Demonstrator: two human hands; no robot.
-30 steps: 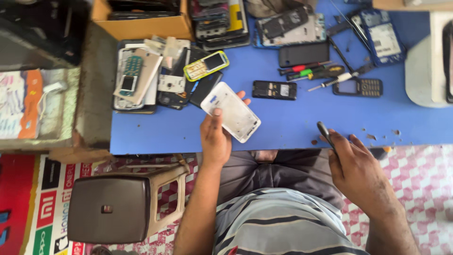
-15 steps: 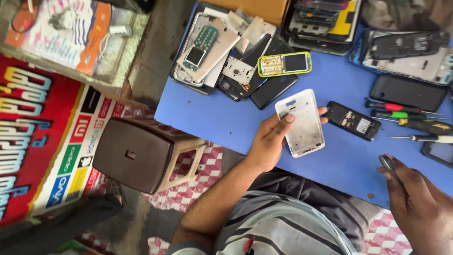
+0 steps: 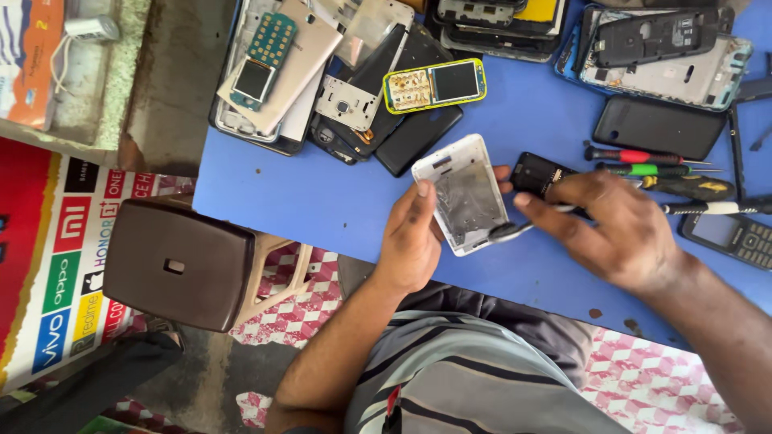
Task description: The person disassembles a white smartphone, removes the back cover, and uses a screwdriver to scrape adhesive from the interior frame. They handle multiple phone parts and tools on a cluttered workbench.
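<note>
My left hand (image 3: 412,239) holds a white phone frame (image 3: 465,193) over the blue table (image 3: 322,201), thumb on its left edge and fingers behind it. The frame's open inner side faces up. My right hand (image 3: 615,229) grips a thin metal tool (image 3: 515,231). The tool's flat rounded tip rests at the lower right edge of the frame. A small black keypad phone (image 3: 537,172) lies just behind my right fingers.
A pile of opened phones and back covers (image 3: 346,80) fills the table's far left. A yellow-edged phone (image 3: 435,83) sits on it. Screwdrivers (image 3: 643,157) lie at right beside a black phone (image 3: 659,127) and a keypad phone (image 3: 733,235). A brown stool (image 3: 181,264) stands left of the table.
My right hand has moved left from the table's near edge, bringing the tool to the phone frame. The view has closed in on the table.
</note>
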